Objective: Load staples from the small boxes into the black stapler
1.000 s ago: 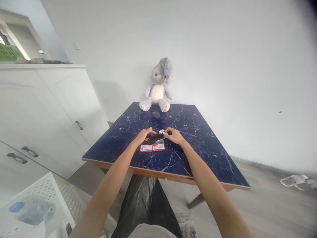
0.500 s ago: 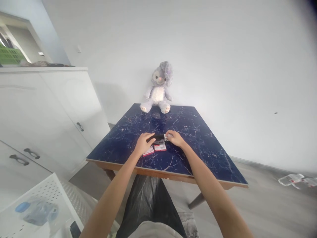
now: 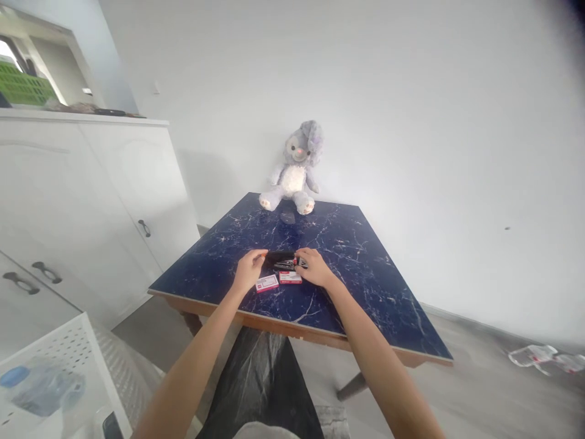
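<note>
A black stapler (image 3: 280, 256) lies crosswise near the middle of the blue table, its upper and lower arms apart and metal showing between them. My left hand (image 3: 249, 270) pinches its left end with thumb and fingertips. Around its right end, beside a small red-and-silver part, close the fingers of my right hand (image 3: 314, 268), which hide some of that end. Just in front of the stapler are two small red-and-white boxes: a left box (image 3: 267, 283), turned at a slant, and a right box (image 3: 290, 278) close to my right hand.
The blue marbled table (image 3: 365, 292) has a wooden edge. A plush toy (image 3: 292, 177) sits at its back against the wall. White cabinets (image 3: 91, 201) stand left. A perforated white basket (image 3: 86, 341) holding a plastic bottle is at lower left; clear plastic items (image 3: 532, 355) lie on the floor at right.
My left hand has shifted from over the stapler to its left end, uncovering the left box. The stapler's arms now show wider apart. The view has turned slightly.
</note>
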### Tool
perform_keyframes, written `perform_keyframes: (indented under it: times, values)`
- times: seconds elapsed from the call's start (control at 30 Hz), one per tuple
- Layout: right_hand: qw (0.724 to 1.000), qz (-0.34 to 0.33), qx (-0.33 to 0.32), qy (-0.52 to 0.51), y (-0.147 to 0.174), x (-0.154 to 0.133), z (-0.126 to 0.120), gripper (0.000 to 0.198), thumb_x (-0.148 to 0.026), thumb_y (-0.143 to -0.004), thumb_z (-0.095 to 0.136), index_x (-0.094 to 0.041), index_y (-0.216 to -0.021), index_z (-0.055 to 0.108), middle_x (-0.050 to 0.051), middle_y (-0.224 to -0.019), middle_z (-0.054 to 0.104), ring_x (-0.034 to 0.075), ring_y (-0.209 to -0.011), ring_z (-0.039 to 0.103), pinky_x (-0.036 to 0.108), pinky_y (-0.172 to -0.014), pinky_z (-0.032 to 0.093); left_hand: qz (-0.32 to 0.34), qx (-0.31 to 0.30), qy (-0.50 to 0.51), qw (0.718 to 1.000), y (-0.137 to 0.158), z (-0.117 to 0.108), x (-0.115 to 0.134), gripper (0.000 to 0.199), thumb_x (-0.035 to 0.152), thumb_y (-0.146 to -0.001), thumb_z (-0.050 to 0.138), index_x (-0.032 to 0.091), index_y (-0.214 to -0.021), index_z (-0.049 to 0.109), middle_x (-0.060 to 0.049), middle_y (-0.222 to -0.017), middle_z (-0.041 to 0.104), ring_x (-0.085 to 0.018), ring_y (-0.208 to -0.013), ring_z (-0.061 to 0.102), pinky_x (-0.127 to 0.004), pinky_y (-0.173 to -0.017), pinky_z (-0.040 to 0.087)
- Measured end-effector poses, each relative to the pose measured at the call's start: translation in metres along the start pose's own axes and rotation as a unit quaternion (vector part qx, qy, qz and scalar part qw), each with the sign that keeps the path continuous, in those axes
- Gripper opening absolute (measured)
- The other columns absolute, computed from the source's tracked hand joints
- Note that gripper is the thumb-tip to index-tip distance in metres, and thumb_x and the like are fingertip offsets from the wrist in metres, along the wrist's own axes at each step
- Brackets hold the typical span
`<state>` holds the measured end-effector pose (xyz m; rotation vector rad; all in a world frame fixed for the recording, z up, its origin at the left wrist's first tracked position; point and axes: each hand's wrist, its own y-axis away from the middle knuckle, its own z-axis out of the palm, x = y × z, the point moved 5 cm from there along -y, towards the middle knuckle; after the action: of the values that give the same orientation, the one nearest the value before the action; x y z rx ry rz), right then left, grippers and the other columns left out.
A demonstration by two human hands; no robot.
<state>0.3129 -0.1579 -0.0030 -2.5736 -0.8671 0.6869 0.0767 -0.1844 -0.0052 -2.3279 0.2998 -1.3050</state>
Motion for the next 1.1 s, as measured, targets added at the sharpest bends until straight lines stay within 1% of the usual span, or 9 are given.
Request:
perform_keyframes:
  times: [0.13, 0.27, 0.4, 0.5, 0.57, 0.67, 0.73, 0.87, 1.1]
  values:
    - [0.998, 0.033, -0.002, 0.047, -0.001, -0.002, 0.009, 0.027, -0.03, -0.089, 0.057, -0.027, -0.112, 0.071, 0.006, -0.126, 0.064, 0.028, -0.112, 0.053, 0.043, -0.095, 0.039, -0.031, 0.053, -0.036, 0.997, -0.001, -0.008, -0.004, 0.03, 0.023, -0.095, 0.044, 0.024, -0.109, 0.071, -0.005, -0.118, 0.071, -0.023, -0.11, 0.066, -0.04, -0.1, 0.049]
    - [0.995, 0.078, 0.024, 0.066, -0.003, 0.001, 0.004, 0.02, -0.034, -0.091, 0.058, -0.028, -0.104, 0.073, 0.007, -0.11, 0.07, 0.028, -0.102, 0.054, 0.043, -0.09, 0.039, -0.052, -0.002, -0.066, 0.996, -0.003, -0.002, -0.006, 0.031, 0.031, -0.096, 0.044, 0.026, -0.111, 0.071, -0.005, -0.117, 0.073, -0.027, -0.11, 0.066, -0.042, -0.1, 0.048]
    - [0.987, 0.125, 0.058, 0.077, 0.0, 0.011, -0.011, 0.016, -0.028, -0.09, 0.058, -0.025, -0.093, 0.074, 0.009, -0.102, 0.07, 0.03, -0.1, 0.053, 0.046, -0.091, 0.038, -0.053, -0.012, -0.068, 0.996, -0.005, 0.0, -0.007, 0.031, 0.032, -0.097, 0.043, 0.026, -0.112, 0.07, -0.006, -0.116, 0.073, -0.027, -0.11, 0.066, -0.041, -0.099, 0.048]
    - [0.993, 0.085, 0.077, 0.034, 0.001, 0.007, -0.019, 0.017, -0.022, -0.087, 0.058, -0.024, -0.094, 0.074, 0.009, -0.109, 0.069, 0.029, -0.106, 0.054, 0.045, -0.096, 0.038, -0.069, -0.014, -0.085, 0.994, -0.006, 0.0, -0.01, 0.034, 0.032, -0.098, 0.041, 0.024, -0.114, 0.069, -0.008, -0.118, 0.072, -0.029, -0.113, 0.065, -0.044, -0.1, 0.046]
    - [0.996, 0.035, 0.077, -0.024, -0.001, -0.001, -0.021, 0.022, -0.025, -0.087, 0.06, -0.024, -0.106, 0.072, 0.008, -0.112, 0.069, 0.027, -0.108, 0.055, 0.042, -0.1, 0.039, -0.072, -0.022, -0.094, 0.993, -0.008, 0.001, -0.011, 0.035, 0.032, -0.098, 0.039, 0.023, -0.115, 0.068, -0.01, -0.119, 0.071, -0.03, -0.114, 0.064, -0.045, -0.101, 0.045]
    - [0.994, 0.009, 0.059, -0.09, -0.002, -0.012, -0.018, 0.052, -0.034, -0.083, 0.067, -0.023, -0.133, 0.059, 0.007, -0.114, 0.069, 0.026, -0.112, 0.055, 0.038, -0.101, 0.042, -0.068, -0.03, -0.091, 0.993, -0.009, 0.003, -0.012, 0.037, 0.034, -0.1, 0.037, 0.024, -0.116, 0.068, -0.009, -0.123, 0.07, -0.028, -0.116, 0.063, -0.044, -0.101, 0.045]
    - [0.995, 0.017, 0.037, -0.094, -0.003, -0.016, -0.014, 0.066, -0.036, -0.08, 0.072, -0.022, -0.141, 0.051, 0.007, -0.113, 0.07, 0.026, -0.113, 0.054, 0.038, -0.099, 0.044, -0.069, -0.034, -0.09, 0.993, -0.009, 0.004, -0.012, 0.038, 0.038, -0.1, 0.035, 0.025, -0.115, 0.068, -0.008, -0.121, 0.071, -0.028, -0.114, 0.064, -0.043, -0.1, 0.046]
    - [0.996, 0.03, -0.004, -0.08, -0.003, -0.017, -0.011, 0.062, -0.025, -0.08, 0.068, -0.022, -0.139, 0.053, 0.006, -0.104, 0.073, 0.025, -0.109, 0.057, 0.036, -0.096, 0.044, -0.074, -0.052, -0.098, 0.991, -0.011, 0.008, -0.012, 0.039, 0.041, -0.1, 0.037, 0.026, -0.11, 0.071, -0.008, -0.111, 0.075, -0.028, -0.107, 0.067, -0.041, -0.096, 0.048]
    - [0.997, 0.029, -0.007, -0.07, -0.003, -0.02, -0.01, 0.056, -0.025, -0.08, 0.069, -0.022, -0.135, 0.055, 0.006, -0.105, 0.072, 0.023, -0.104, 0.059, 0.034, -0.093, 0.045, -0.083, -0.062, -0.115, 0.988, -0.015, 0.011, -0.016, 0.041, 0.034, -0.101, 0.034, 0.021, -0.115, 0.071, -0.009, -0.119, 0.072, -0.025, -0.114, 0.065, -0.037, -0.1, 0.046]
